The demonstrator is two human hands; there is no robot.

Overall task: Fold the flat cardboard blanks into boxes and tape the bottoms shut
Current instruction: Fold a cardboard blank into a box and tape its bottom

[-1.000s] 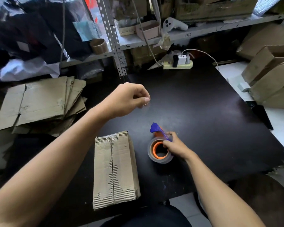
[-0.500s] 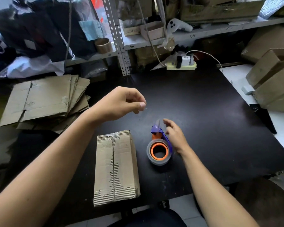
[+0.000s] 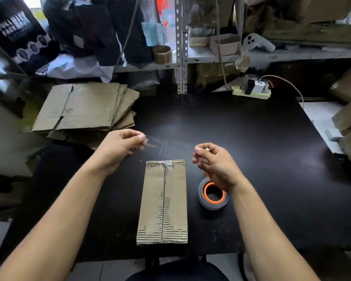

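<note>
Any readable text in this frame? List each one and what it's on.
"FULL FACE MASK": white letters on the black box at top left; the smaller print under it is too blurred to read.
"1516", roughly: handwritten marks on the edge of the shelf, too faint to be sure.
Nothing readable on the cardboard box or the tape roll.

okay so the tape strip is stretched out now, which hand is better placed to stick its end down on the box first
Likely the right hand: it pinches one end of the clear tape strip nearer the box far edge and seam. The left hand holds the other end further off to the side.
</note>
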